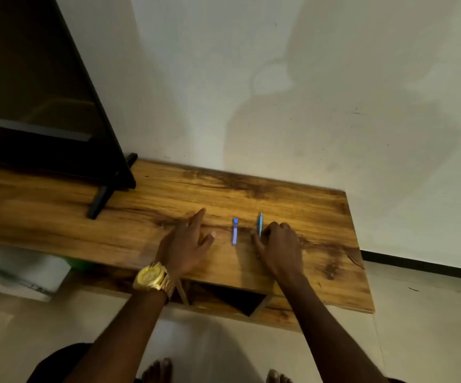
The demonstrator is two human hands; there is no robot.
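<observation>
Fingers of right hand curled tight, thumb on one side and fingertips on the other, pinching the near end of a thin teal strip. Strip up on its edge on the wood, centre-right of frame. Left hand spread and relaxed, gripping nothing, palm low over the tabletop, index stretched toward upper centre; contact with the wood hard to call.

And from the bottom edge upward. Bare toes at bottom centre on pale floor. Both forearms in from there, gold watch on the left wrist, right at the table's front lip. Dark open compartment under the tabletop, between the two wrists. Blurred white box-like thing at lower left, beneath the table.

Up on the wooden table: blue strip between the hands, apart from both, just beside the teal one and parallel to it, pointing away from the camera. Further back at left, black stand foot planted on the wood, dark television above it filling the upper left. Behind everything, pale wall, soft shadows across the upper right.
</observation>
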